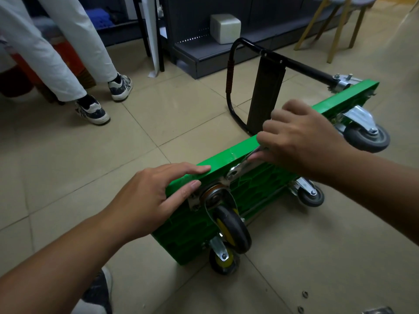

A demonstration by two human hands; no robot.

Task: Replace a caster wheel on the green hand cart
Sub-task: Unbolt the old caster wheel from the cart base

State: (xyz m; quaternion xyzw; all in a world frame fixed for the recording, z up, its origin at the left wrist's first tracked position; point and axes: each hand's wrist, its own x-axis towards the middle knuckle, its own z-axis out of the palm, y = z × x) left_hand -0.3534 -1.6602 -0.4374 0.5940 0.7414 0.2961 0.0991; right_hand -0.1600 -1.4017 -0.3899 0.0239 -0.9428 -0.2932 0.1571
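Note:
The green hand cart (256, 189) stands on its long edge on the tiled floor, underside facing me, its black handle (231, 71) folded away behind. My left hand (156, 196) rests with straight fingers on the cart's top edge, thumb near the mounting plate of a black caster with a yellow hub (231, 227). My right hand (303, 137) grips a silver wrench (243, 163) whose head sits on a bolt at that caster's plate. A second yellow-hub caster (223, 258) is below; two grey casters (367, 134) (310, 194) are on the far end.
Another person's legs in white trousers and sneakers (93, 109) stand at the left. A dark shelf base (204, 55) with a white box (224, 28) is behind the cart, wooden stool legs (335, 30) at the back right. Small loose washers or nuts (305, 293) lie on the floor, lower right.

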